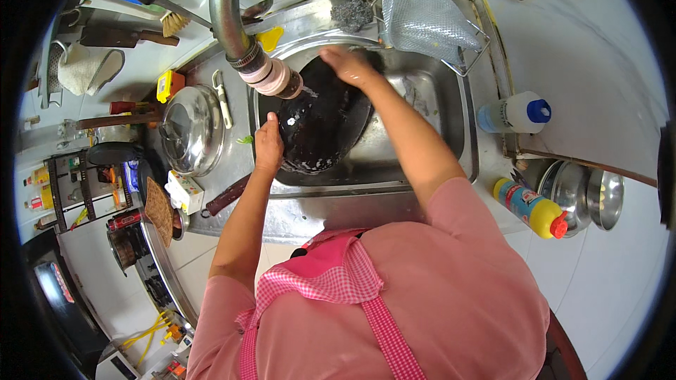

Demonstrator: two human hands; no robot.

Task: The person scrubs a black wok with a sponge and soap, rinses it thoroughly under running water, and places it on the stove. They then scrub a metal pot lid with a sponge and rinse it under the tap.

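A black wok (322, 126) is tilted in the stainless steel sink (422, 169), its dark surface wet with a few white suds. My left hand (268, 143) grips the near-left rim, thumb upward. Below that hand, a brown handle (228, 196) sticks out over the sink's front-left edge. My right hand (346, 66), wet and slightly blurred, lies over the wok's far side; whether anything is under its fingers is hidden. From the faucet's pink nozzle (272, 78), a little water runs onto the wok.
A wire rack with a silvery mesh cloth (422, 10) overhangs the sink's back right. Steel wool (351, 15) sits behind it. At right stand a blue-capped bottle (515, 112) and a yellow bottle (531, 207). A steel lid (193, 129) and a tissue box (185, 192) are at left.
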